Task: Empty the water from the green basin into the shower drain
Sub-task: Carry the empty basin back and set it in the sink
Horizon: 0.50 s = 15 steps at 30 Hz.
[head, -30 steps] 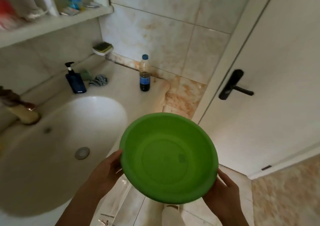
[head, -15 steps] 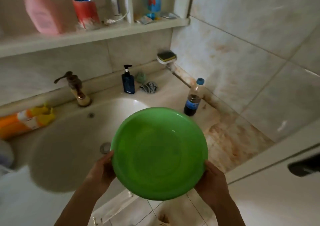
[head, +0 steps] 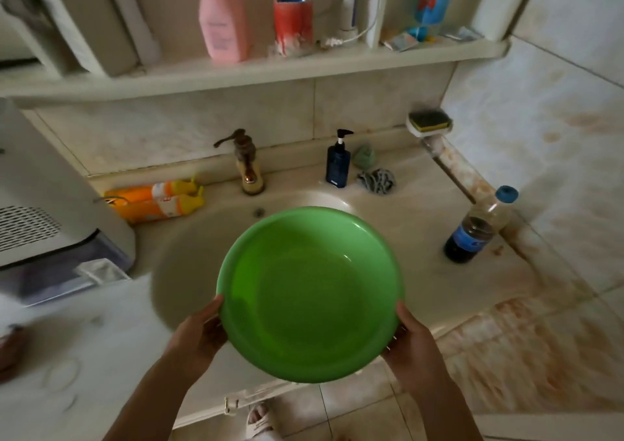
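Between both hands' fingers (head: 216, 305): green basin (head: 310, 295).

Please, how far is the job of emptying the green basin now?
Done: the basin looks emptied, with no water clearly visible inside. In hand: the left hand and right hand hold its rim above the sink. Left: probably only setting it down. The shower drain is not in view.
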Tool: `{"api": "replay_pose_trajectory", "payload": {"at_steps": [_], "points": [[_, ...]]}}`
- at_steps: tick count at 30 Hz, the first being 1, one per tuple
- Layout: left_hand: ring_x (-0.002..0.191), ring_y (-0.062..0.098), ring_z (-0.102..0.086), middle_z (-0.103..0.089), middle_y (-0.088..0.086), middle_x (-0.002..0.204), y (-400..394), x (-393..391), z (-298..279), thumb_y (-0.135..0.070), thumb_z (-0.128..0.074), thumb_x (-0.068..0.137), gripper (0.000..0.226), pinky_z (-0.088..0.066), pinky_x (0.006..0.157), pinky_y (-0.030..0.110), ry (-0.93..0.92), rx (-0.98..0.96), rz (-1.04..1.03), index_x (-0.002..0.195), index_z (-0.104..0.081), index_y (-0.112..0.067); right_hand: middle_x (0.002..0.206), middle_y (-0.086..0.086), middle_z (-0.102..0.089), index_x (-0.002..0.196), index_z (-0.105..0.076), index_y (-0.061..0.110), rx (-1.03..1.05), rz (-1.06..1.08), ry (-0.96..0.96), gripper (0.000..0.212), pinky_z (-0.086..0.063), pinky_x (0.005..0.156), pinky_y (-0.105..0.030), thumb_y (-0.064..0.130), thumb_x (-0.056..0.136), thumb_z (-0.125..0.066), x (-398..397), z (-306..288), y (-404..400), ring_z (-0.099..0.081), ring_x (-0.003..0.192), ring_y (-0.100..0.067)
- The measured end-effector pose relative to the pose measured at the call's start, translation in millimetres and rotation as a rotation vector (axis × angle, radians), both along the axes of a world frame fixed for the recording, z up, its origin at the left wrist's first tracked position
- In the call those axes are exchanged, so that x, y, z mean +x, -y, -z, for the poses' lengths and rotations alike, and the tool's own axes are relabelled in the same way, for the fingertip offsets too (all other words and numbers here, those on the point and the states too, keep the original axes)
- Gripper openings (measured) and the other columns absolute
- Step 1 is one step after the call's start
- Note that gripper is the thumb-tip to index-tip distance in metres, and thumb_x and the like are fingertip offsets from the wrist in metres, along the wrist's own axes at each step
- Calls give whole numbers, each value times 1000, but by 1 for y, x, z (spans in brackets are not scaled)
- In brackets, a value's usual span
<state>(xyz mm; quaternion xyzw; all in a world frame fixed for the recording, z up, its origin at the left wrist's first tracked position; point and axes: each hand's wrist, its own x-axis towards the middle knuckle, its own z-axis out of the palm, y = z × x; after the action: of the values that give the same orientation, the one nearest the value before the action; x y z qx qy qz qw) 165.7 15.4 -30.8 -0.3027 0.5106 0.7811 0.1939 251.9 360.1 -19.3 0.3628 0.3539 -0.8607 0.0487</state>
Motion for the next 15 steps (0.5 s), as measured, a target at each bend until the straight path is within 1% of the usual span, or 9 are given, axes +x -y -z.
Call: {"api": "replay_pose_trajectory", "payload": {"at_steps": [2, 4, 5, 6, 8, 9, 11, 13, 15], "points": [[109, 39, -58, -61, 29, 125, 8, -5, 1, -24, -59, 93, 42, -44, 101, 51, 10, 3, -18, 123, -60, 5, 110, -15, -75, 113, -72, 11, 9, -31, -13, 41, -55, 84, -47, 37, 82, -65, -13, -1, 7, -68, 101, -31], [115, 39, -56, -60, 28, 129, 17, -13, 2, -22, -57, 94, 41, -42, 105, 50, 18, 5, -38, 125, -59, 5, 112, -15, -74, 115, -71, 11, 34, -64, -14, 41, -54, 86, -47, 37, 83, -63, -29, -2, 16, -67, 104, -31], [114, 38, -57, -60, 28, 128, 20, -16, 3, -21, -57, 94, 40, -44, 103, 48, 26, 6, -49, 125, -59, 5, 114, -15, -73, 117, -70, 11, 54, -77, -19, 41, -53, 88, -47, 36, 86, -62, -36, -2, 21, -65, 107, -32], [110, 36, -59, -62, 27, 125, 27, -19, 3, -20, -58, 94, 39, -47, 97, 45, 36, 12, -65, 124, -59, 5, 115, -15, -73, 118, -68, 11, 72, -90, -24, 40, -52, 89, -47, 35, 88, -60, -44, -3, 28, -64, 109, -33], [100, 32, -63, -65, 24, 119, 40, -26, 7, -19, -58, 94, 36, -51, 84, 40, 56, 34, -89, 121, -61, 5, 112, -16, -74, 118, -67, 9, 106, -100, -10, 38, -52, 88, -47, 33, 89, -60, -57, -2, 41, -64, 108, -34], [99, 32, -64, -66, 24, 118, 47, -31, 10, -19, -58, 94, 35, -51, 80, 38, 67, 47, -100, 119, -62, 4, 109, -16, -75, 117, -67, 9, 129, -104, 4, 37, -51, 87, -46, 32, 89, -61, -63, 0, 47, -64, 106, -35], [98, 31, -65, -67, 24, 118, 59, -42, 15, -19, -58, 95, 32, -51, 78, 37, 89, 57, -112, 116, -63, 3, 100, -15, -76, 112, -68, 8, 198, -106, 44, 34, -48, 78, -42, 30, 87, -64, -78, 0, 58, -65, 96, -32], [97, 29, -66, -68, 23, 115, 64, -51, 16, -19, -57, 96, 31, -51, 77, 36, 96, 59, -120, 118, -63, 2, 85, -11, -71, 103, -68, 7, 243, -125, 82, 29, -44, 66, -37, 30, 86, -66, -88, -1, 64, -61, 79, -26], [94, 28, -66, -71, 20, 106, 68, -54, 20, -19, -58, 95, 29, -51, 74, 36, 121, 61, -137, 115, -65, 1, 63, -3, -53, 92, -64, 8, 268, -131, 125, 23, -39, 55, -33, 30, 87, -66, -97, 4, 70, -48, 58, -18]]}}
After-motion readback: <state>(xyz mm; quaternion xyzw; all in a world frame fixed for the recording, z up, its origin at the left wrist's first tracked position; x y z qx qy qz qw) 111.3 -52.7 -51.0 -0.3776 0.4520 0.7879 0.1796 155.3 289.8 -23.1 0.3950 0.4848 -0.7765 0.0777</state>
